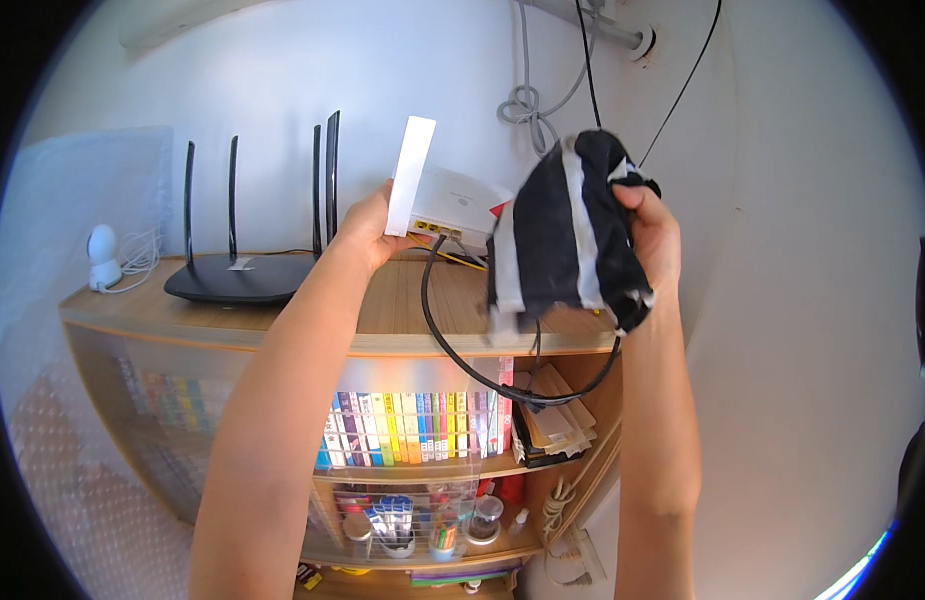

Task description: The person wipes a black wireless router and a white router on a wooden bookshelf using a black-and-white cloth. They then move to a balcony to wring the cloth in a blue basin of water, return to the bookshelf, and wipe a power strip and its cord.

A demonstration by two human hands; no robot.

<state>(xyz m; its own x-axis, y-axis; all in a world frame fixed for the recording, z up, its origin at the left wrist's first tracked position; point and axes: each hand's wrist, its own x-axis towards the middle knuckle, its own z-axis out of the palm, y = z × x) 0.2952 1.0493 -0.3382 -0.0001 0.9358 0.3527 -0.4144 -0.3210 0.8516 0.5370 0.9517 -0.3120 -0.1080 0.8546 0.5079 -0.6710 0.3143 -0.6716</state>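
Observation:
Tilted above the cabinet top is a white router or modem [462, 199] with a flat white antenna [411, 176]. My left hand [372, 225] grips it at its left end, near the antenna. A yellow cable, a thick black cable [432, 300] and a thinner grey one run from its ports. In my right hand [650, 232] is a black cloth with white stripes [552, 232], bunched at the fingers and hanging down. The cloth hides the right end of the white device; whether the two touch, I cannot tell.
A black router [241, 277] with several upright antennas stands left on the wooden cabinet top [395, 311]. A white camera [102, 255] with coiled cable sits beyond it. Books [402, 427], papers [556, 420] and jars [485, 517] fill lower shelves. Knotted grey cable [533, 112] hangs against the wall.

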